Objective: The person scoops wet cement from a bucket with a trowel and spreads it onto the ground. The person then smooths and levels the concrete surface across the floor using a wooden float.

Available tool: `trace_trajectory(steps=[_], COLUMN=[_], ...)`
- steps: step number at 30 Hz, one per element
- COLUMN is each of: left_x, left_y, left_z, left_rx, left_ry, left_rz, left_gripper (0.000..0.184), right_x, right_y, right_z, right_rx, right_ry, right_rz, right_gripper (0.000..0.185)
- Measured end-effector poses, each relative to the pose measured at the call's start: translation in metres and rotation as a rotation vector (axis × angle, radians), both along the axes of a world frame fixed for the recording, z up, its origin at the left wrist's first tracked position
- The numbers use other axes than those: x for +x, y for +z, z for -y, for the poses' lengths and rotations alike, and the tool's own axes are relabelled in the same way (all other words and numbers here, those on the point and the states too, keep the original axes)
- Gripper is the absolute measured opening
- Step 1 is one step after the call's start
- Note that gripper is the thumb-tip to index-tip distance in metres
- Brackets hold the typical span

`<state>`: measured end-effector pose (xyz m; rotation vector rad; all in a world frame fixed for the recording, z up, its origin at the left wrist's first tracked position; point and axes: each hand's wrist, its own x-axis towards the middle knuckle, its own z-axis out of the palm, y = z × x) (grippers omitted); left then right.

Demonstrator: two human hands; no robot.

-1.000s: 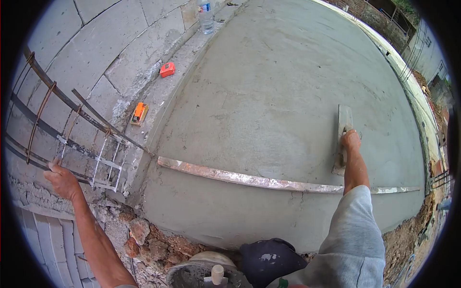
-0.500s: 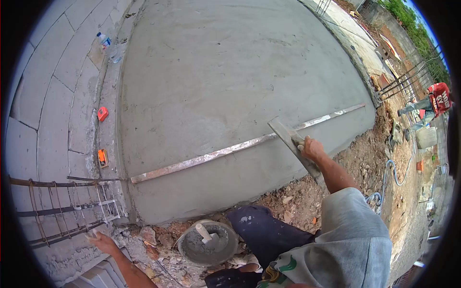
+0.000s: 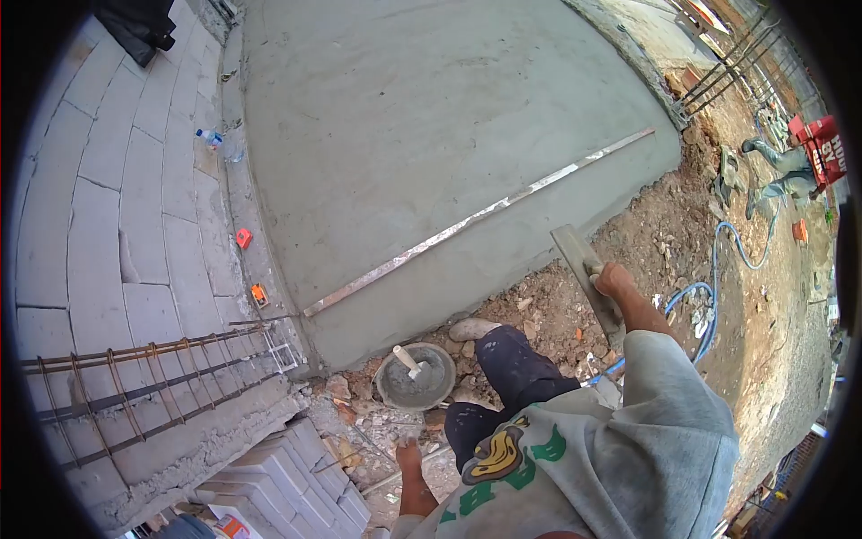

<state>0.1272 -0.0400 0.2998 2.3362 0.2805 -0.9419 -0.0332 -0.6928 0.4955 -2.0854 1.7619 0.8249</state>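
Note:
My right hand (image 3: 614,280) grips a long flat trowel (image 3: 588,287), raised off the wet concrete slab (image 3: 422,117) beside its near edge, over the rubble. My left hand (image 3: 409,452) hangs low near my knee, below the mortar bucket; its fingers are too small and blurred to read. In the round bucket (image 3: 386,393) of grey mortar stands a small trowel with a wooden handle (image 3: 406,358). A long straight bar (image 3: 480,220) lies across the slab.
An orange tool (image 3: 259,295), a red tape measure (image 3: 243,238) and a bottle (image 3: 210,138) lie along the block wall (image 3: 144,216). Rebar (image 3: 162,368) juts at left. Blocks (image 3: 287,476) are stacked below. A blue hose (image 3: 716,296) and another person in red (image 3: 819,153) are at right.
The view has swung and pulled back. My right hand has brought the flat trowel off the slab towards my body. My left hand has moved from the rebar to beside my knee.

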Motion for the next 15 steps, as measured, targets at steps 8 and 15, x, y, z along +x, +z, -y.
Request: trace_trajectory(steps=[8, 15], left_x=[0.108, 0.041], left_y=[0.064, 0.138], left_z=[-0.021, -0.051], left_rx=[-0.307, -0.056], left_ry=[0.092, 0.161], left_rz=[0.290, 0.281], left_gripper=[0.038, 0.050], right_x=[-0.108, -0.281], right_y=[0.045, -0.051], right_z=[-0.115, -0.190], right_rx=[-0.087, 0.067], right_ry=[-0.087, 0.262], right_rz=[0.127, -0.070], right_gripper=[0.056, 0.048])
